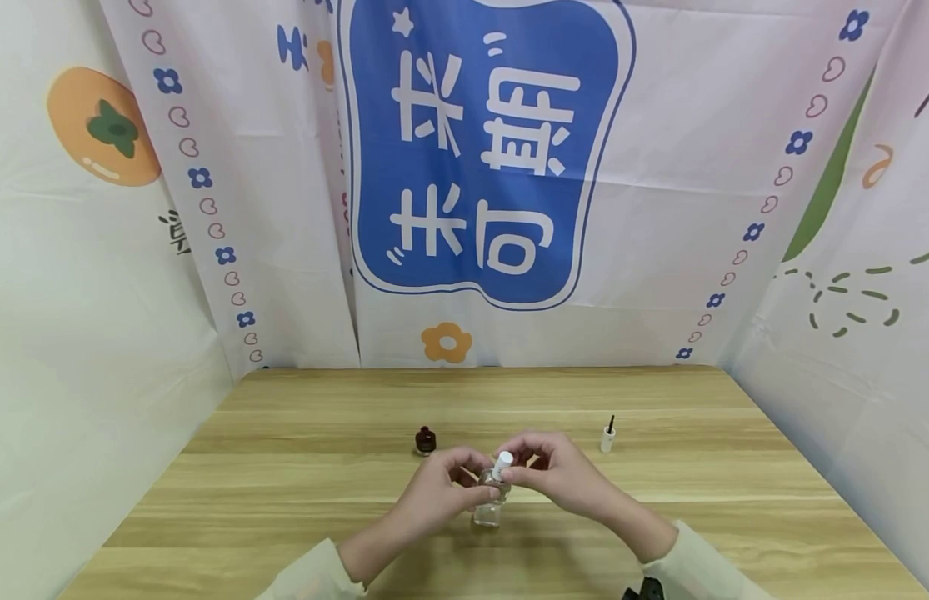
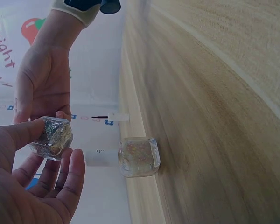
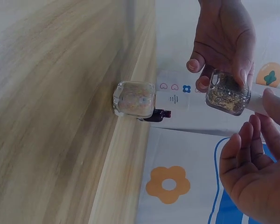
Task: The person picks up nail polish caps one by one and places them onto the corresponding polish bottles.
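A square glass nail polish bottle (image 3: 226, 93) with gold and silver glitter is held above the table. My left hand (image 1: 434, 492) grips its glass between thumb and fingers. The thumb and fingers of my right hand (image 1: 561, 475) pinch its white cap (image 1: 502, 462), which sits at the bottle's neck. Below and behind the hands, another square bottle (image 2: 139, 157) with pale, pinkish glitter stands upright on the table, its own white cap (image 2: 101, 158) on top. In the head view its upper part is hidden behind the left hand and the held bottle.
Farther back to the left stands a small dark red bottle (image 1: 425, 442) without a cap. A white cap (image 1: 608, 437) stands on the right with its dark brush pointing up. Printed cloth (image 1: 659, 250) hangs behind the wooden table (image 1: 322, 433) and at both sides.
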`<state>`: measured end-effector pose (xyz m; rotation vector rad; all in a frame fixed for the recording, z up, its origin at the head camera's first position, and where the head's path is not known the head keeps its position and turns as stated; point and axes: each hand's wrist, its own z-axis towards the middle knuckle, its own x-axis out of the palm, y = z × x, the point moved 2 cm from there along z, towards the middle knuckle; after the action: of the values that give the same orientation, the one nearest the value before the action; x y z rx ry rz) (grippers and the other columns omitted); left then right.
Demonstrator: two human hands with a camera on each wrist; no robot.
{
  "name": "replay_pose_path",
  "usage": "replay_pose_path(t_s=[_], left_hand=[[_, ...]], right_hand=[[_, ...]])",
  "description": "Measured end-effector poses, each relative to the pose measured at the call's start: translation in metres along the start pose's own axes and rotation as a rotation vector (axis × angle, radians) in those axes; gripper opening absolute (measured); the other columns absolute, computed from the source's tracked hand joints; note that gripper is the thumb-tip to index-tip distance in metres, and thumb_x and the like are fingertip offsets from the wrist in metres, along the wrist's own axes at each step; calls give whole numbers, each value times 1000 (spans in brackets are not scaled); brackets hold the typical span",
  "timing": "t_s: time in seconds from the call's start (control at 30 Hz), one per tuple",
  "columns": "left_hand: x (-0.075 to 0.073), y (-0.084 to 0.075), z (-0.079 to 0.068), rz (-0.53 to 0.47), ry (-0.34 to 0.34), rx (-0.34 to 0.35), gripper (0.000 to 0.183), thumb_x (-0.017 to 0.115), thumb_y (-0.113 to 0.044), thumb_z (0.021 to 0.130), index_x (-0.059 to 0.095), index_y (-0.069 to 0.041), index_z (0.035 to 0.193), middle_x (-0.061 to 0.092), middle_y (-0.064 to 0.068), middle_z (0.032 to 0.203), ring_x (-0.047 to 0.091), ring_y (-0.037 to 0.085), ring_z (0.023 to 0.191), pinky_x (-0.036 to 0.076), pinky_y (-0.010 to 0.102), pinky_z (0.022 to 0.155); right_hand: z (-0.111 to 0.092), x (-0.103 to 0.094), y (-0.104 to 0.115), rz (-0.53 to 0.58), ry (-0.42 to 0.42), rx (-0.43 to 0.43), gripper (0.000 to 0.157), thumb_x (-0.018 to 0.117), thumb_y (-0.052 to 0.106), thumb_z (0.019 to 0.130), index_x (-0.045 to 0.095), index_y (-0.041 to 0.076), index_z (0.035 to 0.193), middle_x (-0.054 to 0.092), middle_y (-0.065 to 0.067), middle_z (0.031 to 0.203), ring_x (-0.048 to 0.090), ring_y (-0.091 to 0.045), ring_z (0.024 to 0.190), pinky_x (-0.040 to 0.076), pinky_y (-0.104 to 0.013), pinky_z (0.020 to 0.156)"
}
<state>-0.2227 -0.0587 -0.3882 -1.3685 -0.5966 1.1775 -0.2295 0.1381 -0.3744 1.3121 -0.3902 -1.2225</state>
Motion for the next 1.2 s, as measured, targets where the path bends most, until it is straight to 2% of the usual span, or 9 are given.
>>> replay_pose_path(t_s=[0.33,0.53,0.7,0.97,1.2], left_hand=[[1,2,0,19,11,17,19,79,-10,81,69,-6,96,67,3,90,61,18,74,57,25,62],[2,2,-1,29,16,23,19,79,-12,81,69,-7,97,67,2,91,61,19,74,56,24,61],[2,3,0,41,9,26,19,79,-11,81,69,-7,97,67,2,90,61,20,75,56,25,61],[1,3,1,33,6,1,20,79,-8,80,69,-5,97,67,3,90,62,21,76,57,26,62],[2,3,1,31,8,3,20,79,-11,80,69,-5,97,67,3,90,62,20,74,57,25,61]], right_hand=[[0,4,-1,-8,-88,73,18,78,18,83,67,8,93,62,-4,83,56,-17,76,50,-24,63],[0,5,-1,-13,-112,86,19,79,18,82,65,8,89,61,-2,80,55,-16,75,48,-23,60],[0,3,-3,-14,-84,78,21,79,19,83,66,7,94,61,-3,83,56,-16,76,49,-23,60],[2,-5,0,-35,8,16,29,74,16,87,67,5,114,62,-6,92,57,-21,79,51,-24,63],[2,-6,0,-49,38,-53,24,70,15,90,69,5,112,62,-5,94,56,-18,84,51,-25,65]])
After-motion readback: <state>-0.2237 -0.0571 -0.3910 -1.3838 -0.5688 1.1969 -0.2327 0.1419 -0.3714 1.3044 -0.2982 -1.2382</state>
